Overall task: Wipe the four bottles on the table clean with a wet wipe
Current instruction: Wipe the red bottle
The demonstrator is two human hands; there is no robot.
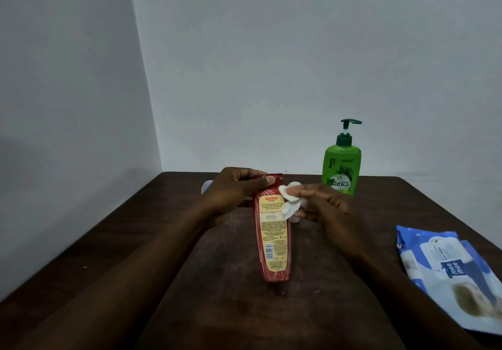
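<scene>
Slip risk: red bottle (273,241) is gripped only at its far end by the L hand (237,190); near end looks to sit on the table (190,281), can't be sure; a hard sideways rub could skid that end or twist the bottle out of the grip; wet plastic prob gets slick
Knock risk: small white thing (294,185) sits just behind the R hand (326,208), mostly hidden, maybe another bottle; a wide stroke could tip it
Missed-spot risk: wet wipe (288,209) is bunched small, touching only a patch by the upper R edge of the label (273,237); far side & the bit under the L fingers get skipped unless the bottle is turned & regripped
L hand: fingers & thumb curled round the red bottle's top; thumb laid across the front
R hand: thumb & fingertips pinching the wipe, pressing it to the bottle's R side
Red bottle, where: mid-table, between both hands, tilted w/ top away from the person; green pump bottle (342,170) stands upright behind & to the R, apart
Red bottle, look: slim, flattish, red plastic; long yellow label w/ "Karthika" up top, fine print, barcode low down; no dirt I can make out at this res
Wipe pack (445,265): blue & white, lying flat by the table's R edge, apart from the bottles
</scene>
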